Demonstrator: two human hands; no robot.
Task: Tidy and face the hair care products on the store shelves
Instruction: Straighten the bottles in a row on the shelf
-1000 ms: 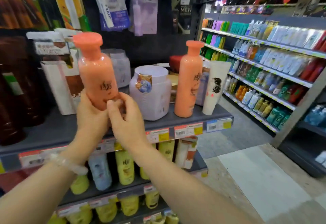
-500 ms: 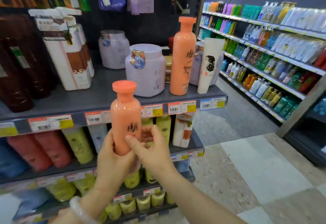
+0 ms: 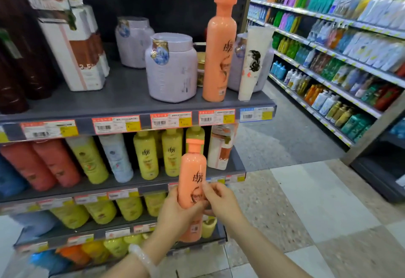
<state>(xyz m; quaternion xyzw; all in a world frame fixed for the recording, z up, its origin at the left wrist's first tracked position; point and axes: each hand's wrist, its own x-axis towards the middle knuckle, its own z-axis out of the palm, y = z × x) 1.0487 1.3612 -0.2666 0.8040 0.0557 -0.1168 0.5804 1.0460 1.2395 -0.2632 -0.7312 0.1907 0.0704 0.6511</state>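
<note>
We hold the orange shampoo bottle [image 3: 192,181] upright in front of the lower shelves, label toward us. Our left hand [image 3: 177,212] wraps its fingers round the bottle's lower body, a pale bangle [image 3: 142,258] on that wrist. Our right hand [image 3: 221,201] pinches the bottle's right side, fingertips curled against the label. Up on the top shelf [image 3: 122,104] a matching orange bottle [image 3: 220,52] stands between a lilac tub [image 3: 171,67] and a white tube [image 3: 252,63].
</note>
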